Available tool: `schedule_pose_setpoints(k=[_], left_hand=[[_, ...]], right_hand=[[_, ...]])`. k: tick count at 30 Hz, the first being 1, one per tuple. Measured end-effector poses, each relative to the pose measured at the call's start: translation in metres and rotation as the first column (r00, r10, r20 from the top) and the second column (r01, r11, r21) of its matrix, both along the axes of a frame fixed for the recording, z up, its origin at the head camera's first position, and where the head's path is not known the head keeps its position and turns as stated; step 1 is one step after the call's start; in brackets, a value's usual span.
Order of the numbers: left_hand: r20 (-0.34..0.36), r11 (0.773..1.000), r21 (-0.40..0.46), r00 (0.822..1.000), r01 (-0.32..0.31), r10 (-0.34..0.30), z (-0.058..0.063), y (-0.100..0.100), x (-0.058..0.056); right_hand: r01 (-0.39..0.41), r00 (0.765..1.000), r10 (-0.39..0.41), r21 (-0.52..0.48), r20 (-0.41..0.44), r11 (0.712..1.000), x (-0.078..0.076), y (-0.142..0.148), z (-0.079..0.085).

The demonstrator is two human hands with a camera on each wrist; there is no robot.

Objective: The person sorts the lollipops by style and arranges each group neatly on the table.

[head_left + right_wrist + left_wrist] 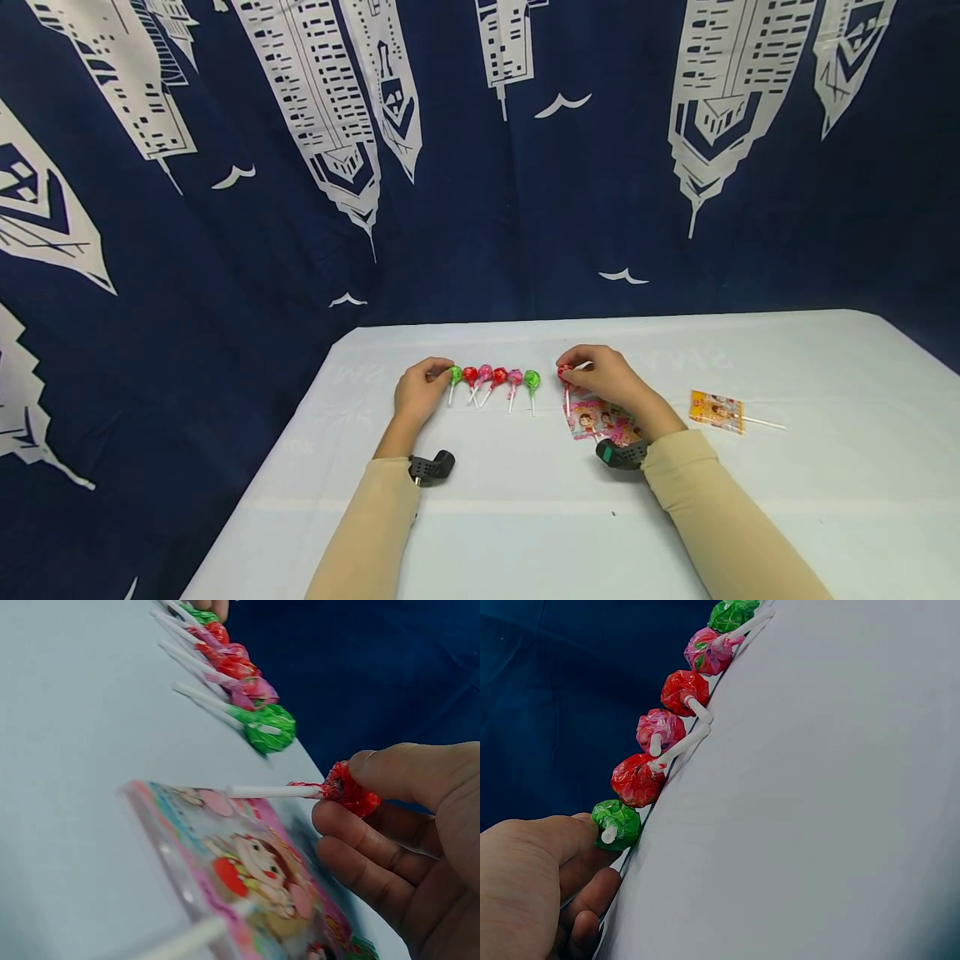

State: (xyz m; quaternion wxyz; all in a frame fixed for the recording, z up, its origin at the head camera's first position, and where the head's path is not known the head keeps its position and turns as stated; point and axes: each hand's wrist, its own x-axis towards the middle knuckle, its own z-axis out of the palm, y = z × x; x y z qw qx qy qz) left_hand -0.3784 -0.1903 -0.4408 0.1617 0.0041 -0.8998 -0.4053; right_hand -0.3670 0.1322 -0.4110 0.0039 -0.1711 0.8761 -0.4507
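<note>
The leftmost green lollipop [455,374] lies on the white tabletop [525,533], a little short of the far edge and nearer the far left corner than the far right one. The left hand [420,392], reaching in from the near edge, pinches its wrapped head between thumb and fingers; behind that hand sit a black wrist camera [431,468] and a tan sleeve [371,525]. Next in the row, which runs roughly along the far edge, come a red lollipop [470,373], a pink lollipop [485,372], a second red lollipop [499,376], a second pink lollipop [515,377] and, at the right end, another green lollipop [532,378]. Their heads sit close together, and their white sticks point toward the near edge, some slanting.

Just right of the row, the right hand [611,379] grips one more red lollipop [351,793] by its head, thumb against fingers, the stick free. Beneath that hand a pink packet [587,422] printed with cartoon figures lies on the tabletop. Farther right, well apart from both hands and toward the right edge, lies an orange packet [717,410], a white stick [763,423] extending from it toward that edge.
</note>
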Motion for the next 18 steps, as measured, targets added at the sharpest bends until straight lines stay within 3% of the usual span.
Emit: schedule_pose_setpoints(k=[9, 18], left_hand=[[0.005, 1.0, -0.001, 1.0, 0.002, -0.002, -0.002, -0.001, -0.001], [0.0, 1.0, 0.002, 1.0, 0.001, -0.001, -0.002, -0.001, -0.001]], right_hand=[[0.017, 1.0, -0.019, 0.049, 0.025, 0.999, 0.0, -0.01, -0.004], [0.053, 0.996, -0.045, 0.111, -0.073, 0.992, -0.001, -0.02, -0.008]])
